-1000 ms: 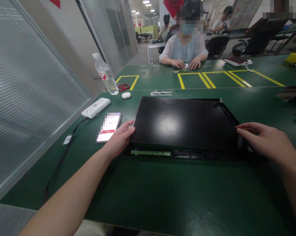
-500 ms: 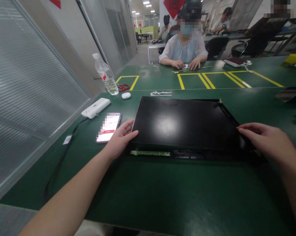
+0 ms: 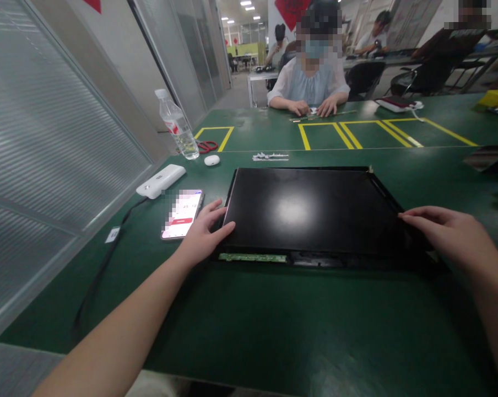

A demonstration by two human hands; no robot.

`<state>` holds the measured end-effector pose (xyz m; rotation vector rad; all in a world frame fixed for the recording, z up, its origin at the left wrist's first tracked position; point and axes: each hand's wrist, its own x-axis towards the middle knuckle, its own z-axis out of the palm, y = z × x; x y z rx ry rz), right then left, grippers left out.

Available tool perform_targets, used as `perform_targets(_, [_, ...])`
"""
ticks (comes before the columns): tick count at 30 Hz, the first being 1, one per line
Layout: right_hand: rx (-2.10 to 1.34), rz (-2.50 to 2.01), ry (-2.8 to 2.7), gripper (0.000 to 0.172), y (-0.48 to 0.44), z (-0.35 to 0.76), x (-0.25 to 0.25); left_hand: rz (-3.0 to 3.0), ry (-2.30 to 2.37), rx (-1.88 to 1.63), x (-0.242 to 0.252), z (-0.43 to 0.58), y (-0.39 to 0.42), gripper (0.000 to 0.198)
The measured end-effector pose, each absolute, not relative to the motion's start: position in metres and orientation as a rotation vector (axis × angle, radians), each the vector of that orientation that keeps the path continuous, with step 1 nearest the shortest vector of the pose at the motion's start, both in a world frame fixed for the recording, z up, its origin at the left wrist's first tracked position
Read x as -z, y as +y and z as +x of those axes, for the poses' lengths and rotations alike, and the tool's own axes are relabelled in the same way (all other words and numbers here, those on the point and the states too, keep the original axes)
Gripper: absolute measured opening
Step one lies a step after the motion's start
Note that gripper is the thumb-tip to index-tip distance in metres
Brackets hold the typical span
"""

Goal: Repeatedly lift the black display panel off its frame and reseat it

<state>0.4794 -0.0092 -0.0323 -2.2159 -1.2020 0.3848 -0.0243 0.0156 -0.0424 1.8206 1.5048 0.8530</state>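
A black LCD screen panel point(image 3: 315, 209) lies nearly flat in a black frame point(image 3: 340, 260) on the green table. Along the frame's near edge runs a narrow green circuit board point(image 3: 253, 257). My left hand point(image 3: 207, 230) is open at the left side, its thumb touching the panel's edge and its fingers spread by the frame. On the right, the fingertips of my right hand point(image 3: 443, 226) are pinched together at the frame's right edge; dark shade hides part of that corner.
Left of the frame lie a lit phone point(image 3: 183, 214), a white device point(image 3: 162, 181) with a black strap, and a white earbud case point(image 3: 211, 160). Behind are a water bottle point(image 3: 178, 127), red-handled scissors point(image 3: 207, 146) and small pale strips point(image 3: 270, 157). A person sits opposite.
The panel's left and far edges have come down into the frame, and the frame's left rim now shows. My left hand's fingers have spread. My right hand stays about where it was.
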Motion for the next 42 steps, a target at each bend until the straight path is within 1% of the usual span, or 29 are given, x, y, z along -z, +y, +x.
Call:
perform_targets(4, [-0.488,-2.269,-1.051,0.050,-0.010,0.478,0.030,1.933,1.549,-0.783,0.046,-0.025,0.018,0.065])
perform_targets(11, [-0.470,-2.199,-1.015,0.042,-0.012,0.464,0.018,2.029,1.574,-0.719,0.042,-0.024,0.017,0.063])
perform_targets(18, [-0.458,-2.116,-1.042,0.039,-0.012,0.470,0.021,2.069,1.584,-0.672,0.043,-0.024,0.018,0.060])
perform_targets(25, [-0.504,-2.066,-0.963,0.039,-0.012,0.464,0.019,2.054,1.591,-0.660,0.042,-0.024,0.018,0.059])
perform_targets(36, [-0.533,-2.048,-0.956,0.039,-0.011,0.462,0.018,2.102,1.561,-0.666,0.041,-0.024,0.019,0.052])
perform_targets(42, [-0.526,-2.083,-0.975,0.040,-0.012,0.462,0.016,2.119,1.573,-0.652,0.041,-0.023,0.019,0.054])
